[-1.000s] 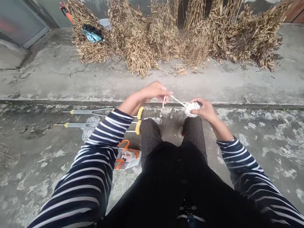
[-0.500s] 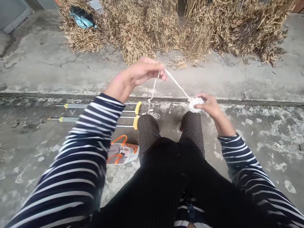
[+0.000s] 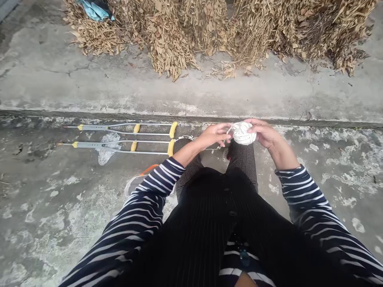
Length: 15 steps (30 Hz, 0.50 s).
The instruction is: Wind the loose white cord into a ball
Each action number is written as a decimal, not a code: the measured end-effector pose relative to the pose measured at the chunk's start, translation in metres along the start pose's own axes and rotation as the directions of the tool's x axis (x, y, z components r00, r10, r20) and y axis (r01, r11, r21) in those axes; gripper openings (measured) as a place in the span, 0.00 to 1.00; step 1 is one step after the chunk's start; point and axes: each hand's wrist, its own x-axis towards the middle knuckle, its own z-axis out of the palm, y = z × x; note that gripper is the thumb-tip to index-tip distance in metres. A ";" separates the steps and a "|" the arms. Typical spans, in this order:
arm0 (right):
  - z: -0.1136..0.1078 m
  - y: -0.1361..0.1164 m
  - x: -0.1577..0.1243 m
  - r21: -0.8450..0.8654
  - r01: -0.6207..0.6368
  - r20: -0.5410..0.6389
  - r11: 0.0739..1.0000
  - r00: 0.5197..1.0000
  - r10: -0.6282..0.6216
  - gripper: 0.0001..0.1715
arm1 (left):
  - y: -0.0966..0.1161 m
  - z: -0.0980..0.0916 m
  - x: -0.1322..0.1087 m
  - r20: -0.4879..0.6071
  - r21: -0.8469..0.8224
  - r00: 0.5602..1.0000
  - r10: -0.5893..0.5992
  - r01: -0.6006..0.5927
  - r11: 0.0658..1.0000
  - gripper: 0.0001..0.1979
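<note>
A ball of white yarn [image 3: 244, 134] is in my right hand [image 3: 266, 135], whose thumb and fingers grip its right side above my right knee. Just left of the ball, my left hand [image 3: 214, 135] is closed on a strand of the same yarn [image 3: 229, 129] near where it meets the ball. Loose yarn [image 3: 185, 138] lies over my left knee, and a thin length of it runs below my left hand.
Two crutches [image 3: 131, 146] with yellow pads lie on the ground to the left, a clear plastic bag [image 3: 106, 149] by them. A bag with an orange handle [image 3: 149, 170] is partly behind my left sleeve. Dried stalks [image 3: 185, 36] cover the raised ledge [image 3: 119, 87].
My left hand has come down and right, from high above the ledge to beside the ball, bringing the strand in. My right hand keeps the ball at nearly the same place.
</note>
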 end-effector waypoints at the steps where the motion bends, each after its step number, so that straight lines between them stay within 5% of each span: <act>1: 0.000 0.001 0.000 -0.019 0.011 -0.012 1.000 1.000 -0.011 0.27 | -0.004 -0.001 -0.004 -0.053 0.086 0.998 -0.019 0.024 0.996 0.23; 4: 0.000 0.003 -0.001 -0.131 0.046 -0.037 0.990 0.998 -0.052 0.28 | -0.001 -0.013 -0.012 -0.197 0.444 0.976 0.097 0.000 0.896 0.10; 8: 0.000 0.004 -0.005 -0.266 0.130 -0.022 0.955 0.990 -0.141 0.27 | 0.037 -0.036 -0.017 -0.134 0.690 0.945 0.298 -0.127 0.712 0.13; 11: 0.000 0.004 -0.007 -0.347 0.225 0.055 0.911 0.974 -0.219 0.25 | 0.071 -0.048 -0.012 -0.031 0.678 0.971 0.238 -0.154 0.719 0.15; 15: 0.003 0.005 -0.007 -0.511 0.350 0.132 0.785 0.934 -0.331 0.22 | 0.098 -0.044 -0.005 0.060 0.437 0.995 0.080 -0.098 0.894 0.19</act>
